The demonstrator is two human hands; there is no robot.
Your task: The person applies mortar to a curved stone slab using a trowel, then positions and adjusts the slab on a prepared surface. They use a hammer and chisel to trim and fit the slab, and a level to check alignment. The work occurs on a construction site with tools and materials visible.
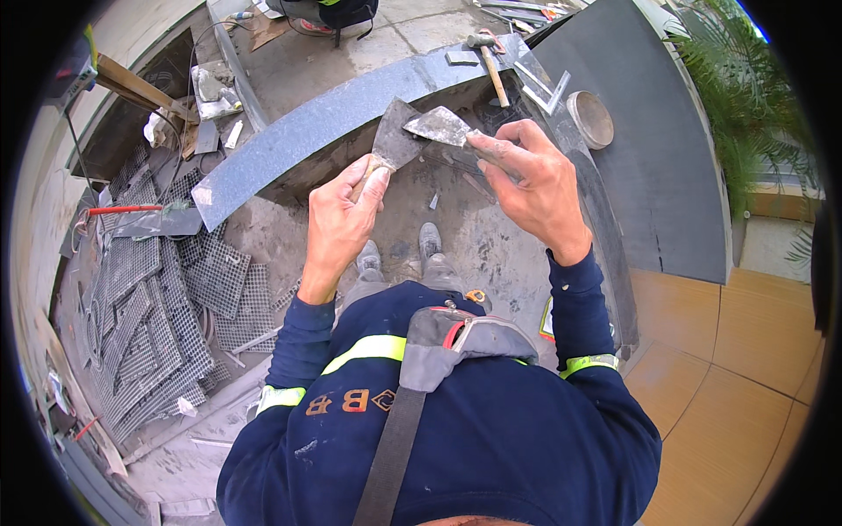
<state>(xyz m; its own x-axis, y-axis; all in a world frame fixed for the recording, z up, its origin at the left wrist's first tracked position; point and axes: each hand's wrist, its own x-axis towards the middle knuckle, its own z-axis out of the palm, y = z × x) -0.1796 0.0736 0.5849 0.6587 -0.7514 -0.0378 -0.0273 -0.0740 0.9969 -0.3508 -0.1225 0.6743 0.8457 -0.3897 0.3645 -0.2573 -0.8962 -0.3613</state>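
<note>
My left hand [345, 215] is closed round the handle of a wide, dirty putty knife [392, 131], its blade pointing up and away from me. In my right hand [537, 193] is a second, paler scraper [437, 125], gripped by its handle and angled leftward. The tip of its blade overlaps the other blade, apparently touching it. Both are held above the grimy floor and my grey-shoed feet [430, 238], just this side of a long curved blue-grey slab [289, 136].
A hammer [493, 74], small block [461, 59], metal square [544, 83] and round container [590, 118] lie beyond. Mesh-backed tiles [149, 324] are piled at left. A dark panel [649, 158], plant [719, 105] and tan tiles [702, 368] occupy the right. Another person [338, 13] is at the top.
</note>
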